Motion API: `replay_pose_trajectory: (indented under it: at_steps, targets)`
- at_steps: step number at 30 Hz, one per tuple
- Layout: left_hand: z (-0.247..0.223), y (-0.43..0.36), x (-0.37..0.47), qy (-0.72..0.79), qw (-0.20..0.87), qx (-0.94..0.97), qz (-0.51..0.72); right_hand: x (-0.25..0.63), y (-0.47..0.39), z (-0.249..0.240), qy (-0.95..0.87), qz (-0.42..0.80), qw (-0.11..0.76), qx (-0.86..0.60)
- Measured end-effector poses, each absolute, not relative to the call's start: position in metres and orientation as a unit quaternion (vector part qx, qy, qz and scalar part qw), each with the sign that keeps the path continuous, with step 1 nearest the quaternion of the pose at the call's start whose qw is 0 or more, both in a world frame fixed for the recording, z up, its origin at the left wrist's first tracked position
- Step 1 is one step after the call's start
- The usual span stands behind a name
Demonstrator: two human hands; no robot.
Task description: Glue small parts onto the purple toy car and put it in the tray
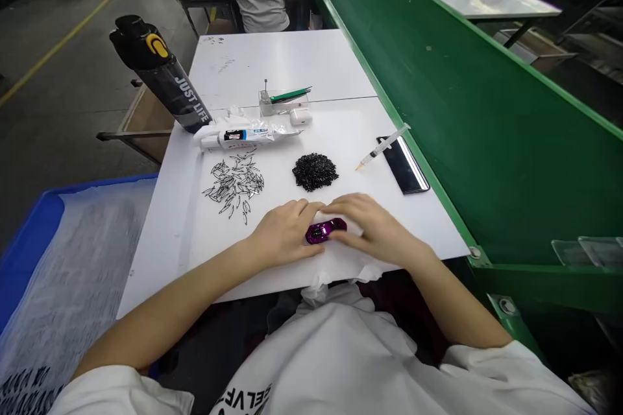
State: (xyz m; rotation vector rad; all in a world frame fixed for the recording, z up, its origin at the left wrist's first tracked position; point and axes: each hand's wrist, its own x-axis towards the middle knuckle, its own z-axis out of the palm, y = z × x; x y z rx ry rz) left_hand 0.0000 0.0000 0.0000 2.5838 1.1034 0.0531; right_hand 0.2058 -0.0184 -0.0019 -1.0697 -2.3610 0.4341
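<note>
I have a small glossy purple toy car (325, 231) between my hands, low over the near part of the white table (272, 207). My left hand (283, 233) is at the car's left end, its thumb on the near side and its fingers curving past the far side; I cannot tell whether they pinch it. My right hand (372, 227) is spread, thumb tip by the car's near right side and fingers arched beyond its far side, with a gap between. Just past my hands is a heap of tiny shiny black pieces (315, 172); to its left lie scattered thin black leaf-shaped outlines (236, 185). To its right, a clear syringe with a yellowish tip (383, 146) lies across the far end of a flat black phone (405, 167).
</note>
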Motion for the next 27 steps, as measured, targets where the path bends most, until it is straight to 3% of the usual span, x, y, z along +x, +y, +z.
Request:
replay_pose_trajectory:
  at_steps: [4,7,10,16,21,27]
  targets:
    - [-0.015,-0.009,0.000,0.364,0.098,0.921,0.101,0.233,-0.011,0.007,-0.686,0.132,0.461,-0.546]
    - [-0.019,-0.020,-0.002,0.394,-0.014,0.906,0.154,0.248,-0.003,0.001,-0.576,0.127,0.538,-0.602]
    - [-0.019,-0.031,-0.004,0.414,-0.068,0.890,0.180,0.254,0.008,-0.005,-0.474,0.188,0.555,-0.657]
    - [-0.014,-0.030,-0.006,0.261,0.171,0.908,0.278,0.247,0.040,0.001,-0.413,0.462,0.484,-0.618]
    - [-0.015,-0.006,-0.012,0.277,0.167,0.924,0.203,0.243,0.053,0.002,-0.466,0.493,0.406,-0.613]
    - [-0.021,0.001,-0.014,0.301,0.160,0.922,0.181,0.224,0.030,0.018,-0.460,0.396,0.607,-0.513]
